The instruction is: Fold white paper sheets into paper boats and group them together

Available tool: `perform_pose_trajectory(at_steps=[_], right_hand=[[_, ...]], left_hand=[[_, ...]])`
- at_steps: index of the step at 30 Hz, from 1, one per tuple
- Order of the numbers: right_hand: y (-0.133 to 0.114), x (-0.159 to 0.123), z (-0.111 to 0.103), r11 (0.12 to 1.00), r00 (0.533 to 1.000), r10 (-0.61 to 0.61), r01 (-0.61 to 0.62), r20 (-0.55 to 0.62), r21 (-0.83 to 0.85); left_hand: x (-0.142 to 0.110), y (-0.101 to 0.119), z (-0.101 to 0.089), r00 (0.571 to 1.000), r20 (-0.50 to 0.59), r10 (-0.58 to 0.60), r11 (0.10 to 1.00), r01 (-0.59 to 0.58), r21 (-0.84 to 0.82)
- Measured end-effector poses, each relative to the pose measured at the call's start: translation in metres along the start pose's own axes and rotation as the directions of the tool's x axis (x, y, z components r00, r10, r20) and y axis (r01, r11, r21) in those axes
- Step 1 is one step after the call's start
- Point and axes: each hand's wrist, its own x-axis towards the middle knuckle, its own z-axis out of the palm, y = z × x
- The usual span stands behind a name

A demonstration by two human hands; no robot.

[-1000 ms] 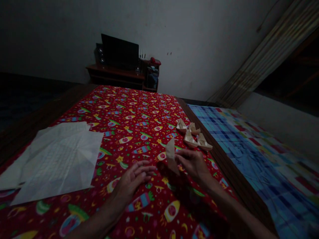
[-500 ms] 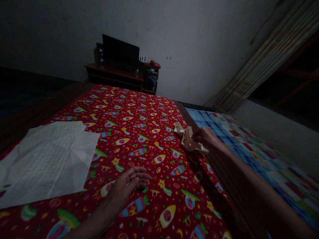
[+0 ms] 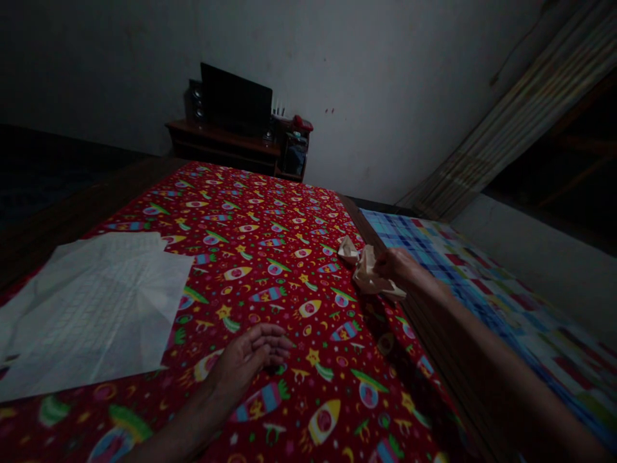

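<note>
My right hand (image 3: 396, 265) pinches a piece of folded tan paper (image 3: 369, 276) at the right edge of a red patterned cloth (image 3: 270, 257). The paper has pointed, creased ends, and its exact shape is hard to make out in the dim light. My left hand (image 3: 260, 350) rests on the cloth in the foreground, fingers loosely curled and apart, with nothing in it. To its left lie overlapping sheets of creased white paper (image 3: 110, 302), the top ones with faint grid lines or writing showing.
A dark wooden table edge (image 3: 424, 334) runs along the cloth's right side, beside a checked blue and multicoloured bedspread (image 3: 463, 276). Against the far wall, a desk (image 3: 226, 138) bears a monitor (image 3: 236, 99), a speaker (image 3: 196, 99) and a red telephone (image 3: 303, 123). A curtain (image 3: 482, 141) hangs at right.
The view has shifted very slightly. My right hand stays on the folded paper at the cloth's edge, and my left hand has not moved.
</note>
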Motion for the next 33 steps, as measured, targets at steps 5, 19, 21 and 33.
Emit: perform_pose_trajectory(at_steps=[5,19,21,33], right_hand=[[-0.001,0.005,-0.006,1.000,0.999,0.014,-0.014,0.035,-0.014],[0.001,0.010,-0.008,1.000,0.990,0.015,-0.013,0.139,-0.010],[0.000,0.012,-0.008,1.000,0.991,0.013,-0.011,0.132,-0.021],[0.003,0.018,0.004,0.998,0.996,-0.003,0.009,0.090,-0.064]], left_hand=[[0.000,0.000,-0.001,1.000,0.002,-0.006,1.000,0.006,0.020],[0.000,0.000,0.000,1.000,0.018,-0.001,1.000,0.000,0.021],[0.000,0.000,-0.001,1.000,0.018,-0.005,1.000,0.005,0.031],[0.006,0.012,0.023,0.964,0.237,0.125,0.804,-0.238,0.546]])
